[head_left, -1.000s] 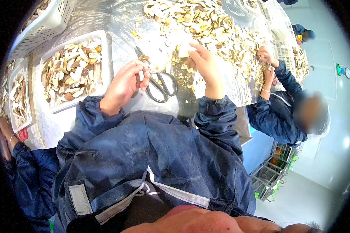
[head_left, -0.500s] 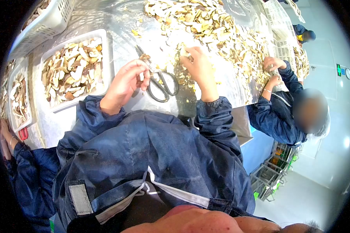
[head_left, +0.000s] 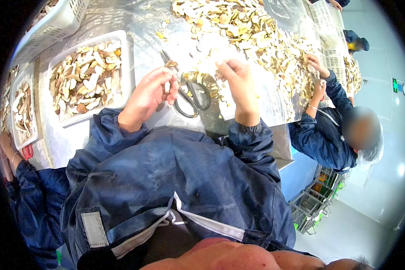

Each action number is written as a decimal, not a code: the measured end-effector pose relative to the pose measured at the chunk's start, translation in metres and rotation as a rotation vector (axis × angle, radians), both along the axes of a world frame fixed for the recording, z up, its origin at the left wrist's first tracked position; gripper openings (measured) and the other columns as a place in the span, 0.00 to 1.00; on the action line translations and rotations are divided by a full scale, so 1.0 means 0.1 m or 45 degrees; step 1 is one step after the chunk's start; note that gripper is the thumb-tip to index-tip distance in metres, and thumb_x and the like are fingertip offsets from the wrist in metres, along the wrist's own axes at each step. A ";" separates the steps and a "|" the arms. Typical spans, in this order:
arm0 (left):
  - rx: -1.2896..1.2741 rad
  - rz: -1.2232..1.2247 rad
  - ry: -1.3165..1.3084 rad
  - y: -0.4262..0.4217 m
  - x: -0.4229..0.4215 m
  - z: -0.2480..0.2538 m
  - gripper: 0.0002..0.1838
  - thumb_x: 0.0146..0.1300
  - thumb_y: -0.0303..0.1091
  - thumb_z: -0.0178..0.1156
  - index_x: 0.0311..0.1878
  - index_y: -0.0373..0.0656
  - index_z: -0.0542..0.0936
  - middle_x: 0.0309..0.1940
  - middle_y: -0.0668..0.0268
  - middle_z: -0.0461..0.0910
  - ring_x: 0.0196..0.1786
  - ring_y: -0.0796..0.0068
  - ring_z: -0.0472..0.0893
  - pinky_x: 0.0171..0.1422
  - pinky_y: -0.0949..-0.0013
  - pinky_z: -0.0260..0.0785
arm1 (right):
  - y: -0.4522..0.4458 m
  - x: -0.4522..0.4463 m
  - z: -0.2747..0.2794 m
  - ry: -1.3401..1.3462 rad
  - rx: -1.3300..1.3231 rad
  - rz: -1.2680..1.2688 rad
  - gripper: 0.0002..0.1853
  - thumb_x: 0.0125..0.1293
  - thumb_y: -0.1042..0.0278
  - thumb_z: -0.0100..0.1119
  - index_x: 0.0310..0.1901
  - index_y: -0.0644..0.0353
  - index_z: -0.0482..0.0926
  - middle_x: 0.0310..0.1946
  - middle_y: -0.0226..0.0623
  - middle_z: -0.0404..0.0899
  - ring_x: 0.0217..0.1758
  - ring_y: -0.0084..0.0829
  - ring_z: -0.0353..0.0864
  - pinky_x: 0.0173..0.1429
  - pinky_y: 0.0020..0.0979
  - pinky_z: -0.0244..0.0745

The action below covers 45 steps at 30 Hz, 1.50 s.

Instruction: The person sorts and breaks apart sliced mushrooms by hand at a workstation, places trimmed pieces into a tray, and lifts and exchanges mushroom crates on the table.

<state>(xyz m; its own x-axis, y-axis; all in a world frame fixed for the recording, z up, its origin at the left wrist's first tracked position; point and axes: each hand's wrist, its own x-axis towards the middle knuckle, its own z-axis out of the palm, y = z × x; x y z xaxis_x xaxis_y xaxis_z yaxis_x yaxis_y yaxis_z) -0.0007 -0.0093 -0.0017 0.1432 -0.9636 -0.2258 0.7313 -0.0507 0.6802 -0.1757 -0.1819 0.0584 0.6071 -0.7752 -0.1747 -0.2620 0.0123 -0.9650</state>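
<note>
The left hand (head_left: 145, 93) curls narrowly just beside a small brown piece (head_left: 171, 64), with scissors (head_left: 189, 98) at its right, while the right hand (head_left: 241, 87) is pinched near spread mushroom slices (head_left: 252, 38); what either holds, I cannot tell.

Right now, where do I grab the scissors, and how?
I'd take the scissors by their black loops, from above on the body's side. They seem to lie flat, loops toward the body and blades pointing away, with the left hand close by.
</note>
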 end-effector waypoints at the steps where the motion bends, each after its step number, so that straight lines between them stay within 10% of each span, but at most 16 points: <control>1: 0.027 -0.004 0.026 0.00 -0.01 0.02 0.14 0.78 0.42 0.48 0.49 0.41 0.76 0.36 0.64 0.79 0.34 0.74 0.80 0.33 0.72 0.73 | 0.07 0.03 0.05 -0.010 0.011 0.044 0.13 0.70 0.64 0.65 0.44 0.67 0.85 0.27 0.26 0.81 0.29 0.16 0.76 0.36 0.21 0.70; 5: 0.059 -0.198 0.326 -0.02 -0.08 0.14 0.19 0.79 0.44 0.45 0.56 0.38 0.75 0.40 0.61 0.82 0.35 0.73 0.82 0.32 0.72 0.74 | 0.28 0.12 0.14 0.004 0.188 0.480 0.13 0.72 0.65 0.61 0.46 0.67 0.85 0.30 0.29 0.84 0.33 0.17 0.79 0.39 0.23 0.73; 15: 0.039 -0.122 0.133 0.04 -0.07 0.02 0.13 0.76 0.39 0.50 0.42 0.39 0.77 0.36 0.62 0.79 0.30 0.76 0.76 0.28 0.74 0.66 | -0.28 0.33 -0.39 0.705 -1.257 -0.005 0.12 0.63 0.59 0.65 0.34 0.61 0.83 0.28 0.43 0.84 0.34 0.47 0.85 0.40 0.41 0.78; 28: 0.136 -0.006 0.348 -0.02 -0.11 0.21 0.16 0.78 0.42 0.48 0.51 0.38 0.77 0.39 0.63 0.80 0.32 0.74 0.78 0.32 0.73 0.70 | 0.16 0.35 0.17 0.187 0.005 0.660 0.13 0.67 0.61 0.65 0.42 0.65 0.84 0.29 0.34 0.83 0.31 0.21 0.78 0.36 0.26 0.73; 33: 0.112 -0.043 0.223 0.02 -0.05 0.08 0.14 0.77 0.43 0.49 0.49 0.41 0.76 0.36 0.66 0.78 0.30 0.78 0.76 0.29 0.74 0.67 | -0.66 0.62 -0.36 0.440 -1.252 0.165 0.12 0.65 0.66 0.62 0.47 0.60 0.84 0.36 0.46 0.84 0.35 0.41 0.83 0.42 0.36 0.78; 45: 0.095 0.009 0.204 0.02 -0.04 0.12 0.13 0.76 0.39 0.48 0.49 0.39 0.77 0.34 0.66 0.77 0.27 0.78 0.74 0.27 0.75 0.66 | -0.70 0.62 -0.45 0.556 -1.261 0.193 0.11 0.64 0.62 0.63 0.37 0.61 0.86 0.37 0.45 0.81 0.39 0.47 0.81 0.45 0.42 0.77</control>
<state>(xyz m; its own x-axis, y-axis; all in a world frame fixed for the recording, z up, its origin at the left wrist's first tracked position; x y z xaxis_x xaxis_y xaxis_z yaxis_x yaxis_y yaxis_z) -0.0050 -0.0071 0.0099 0.1062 -0.9423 -0.3174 0.8307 -0.0914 0.5491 -0.1140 -0.2523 0.0135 0.7455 -0.6131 0.2614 -0.5176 -0.7796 -0.3525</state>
